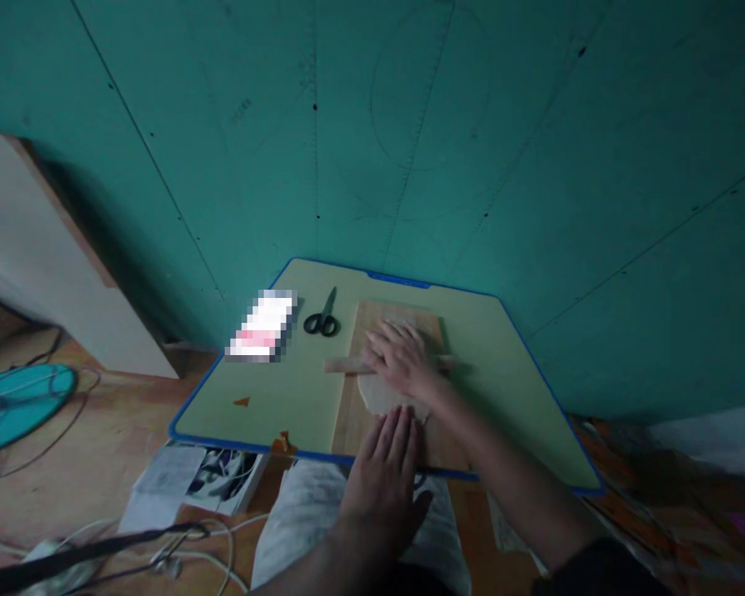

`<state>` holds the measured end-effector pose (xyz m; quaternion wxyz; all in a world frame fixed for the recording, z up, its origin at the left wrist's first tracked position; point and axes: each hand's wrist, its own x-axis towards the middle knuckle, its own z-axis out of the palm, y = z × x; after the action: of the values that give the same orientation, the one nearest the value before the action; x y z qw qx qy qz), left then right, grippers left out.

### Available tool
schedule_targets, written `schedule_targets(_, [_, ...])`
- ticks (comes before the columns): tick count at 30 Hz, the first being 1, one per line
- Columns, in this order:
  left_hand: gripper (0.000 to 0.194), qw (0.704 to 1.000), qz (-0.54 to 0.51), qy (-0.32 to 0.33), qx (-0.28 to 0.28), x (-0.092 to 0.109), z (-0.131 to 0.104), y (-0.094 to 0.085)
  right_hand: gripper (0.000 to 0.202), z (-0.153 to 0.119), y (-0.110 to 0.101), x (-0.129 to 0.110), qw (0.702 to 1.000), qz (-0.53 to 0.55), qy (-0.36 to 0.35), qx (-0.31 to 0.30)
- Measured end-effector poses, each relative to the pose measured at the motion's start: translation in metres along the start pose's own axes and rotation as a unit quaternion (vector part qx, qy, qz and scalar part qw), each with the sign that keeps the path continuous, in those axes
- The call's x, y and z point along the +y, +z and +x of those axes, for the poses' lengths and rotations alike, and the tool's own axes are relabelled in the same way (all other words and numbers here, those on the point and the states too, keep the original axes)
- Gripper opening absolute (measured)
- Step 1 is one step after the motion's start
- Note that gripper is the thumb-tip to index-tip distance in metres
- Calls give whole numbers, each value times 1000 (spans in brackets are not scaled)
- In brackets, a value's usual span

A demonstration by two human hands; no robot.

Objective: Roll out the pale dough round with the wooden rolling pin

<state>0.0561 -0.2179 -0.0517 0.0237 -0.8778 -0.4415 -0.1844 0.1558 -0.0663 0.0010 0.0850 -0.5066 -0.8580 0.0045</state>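
Note:
A wooden rolling pin [341,365] lies crosswise over a flat, pale sheet of dough [378,397] on a wooden board [348,422]. My right hand [401,356] is closed over the middle of the pin, its fingers reaching past the far side. Nearer to me, my left hand [385,463] lies flat and open, its fingertips touching the near edge of the dough. Part of the dough is hidden under my right hand and the pin. Left of the board rest black-handled scissors [323,321], their blades pointing away from me.
The board sits on a small blue-edged table [273,389] against a green wall [410,149]. A blurred-out phone-like object [264,325] lies at its left. Cables [211,530], a box [223,480] and a turquoise round thing [25,406] are on the floor.

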Motion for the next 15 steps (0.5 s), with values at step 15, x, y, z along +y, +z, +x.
schedule_targets(15, [37, 994, -97, -38, -29, -11, 33, -29, 49, 48, -5, 9, 995, -2, 93, -44])
